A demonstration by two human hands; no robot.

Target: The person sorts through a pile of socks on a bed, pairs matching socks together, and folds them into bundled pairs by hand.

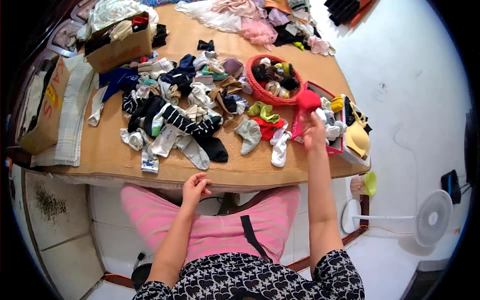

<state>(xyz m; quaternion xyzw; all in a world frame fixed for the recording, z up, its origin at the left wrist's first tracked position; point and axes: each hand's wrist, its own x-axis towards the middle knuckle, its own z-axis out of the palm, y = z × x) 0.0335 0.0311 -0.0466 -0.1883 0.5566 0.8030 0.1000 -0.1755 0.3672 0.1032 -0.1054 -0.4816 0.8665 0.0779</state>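
Note:
My right hand (314, 131) reaches over the near edge of a pink-red box (297, 131) on the right, its fingers closed on a red bundle (308, 100). White and grey socks (331, 121) lie in that box. My left hand (196, 189) hovers over my lap by the table's front edge, fingers loosely curled and apart, holding nothing. Between the hands lie a grey sock (248, 135), a red cloth (268, 128), a green sock (264, 112) and a white sock (280, 149). A large heap of mixed socks (172, 107) spreads over the mat (240, 172) to the left.
A red basket (255, 90) of rolled socks stands behind the pink-red box. Beside the box is a yellow bra (357, 138). Cardboard boxes (122, 52) stand at the left, clothes (255, 25) lie at the back, and a white fan (433, 218) stands at the right.

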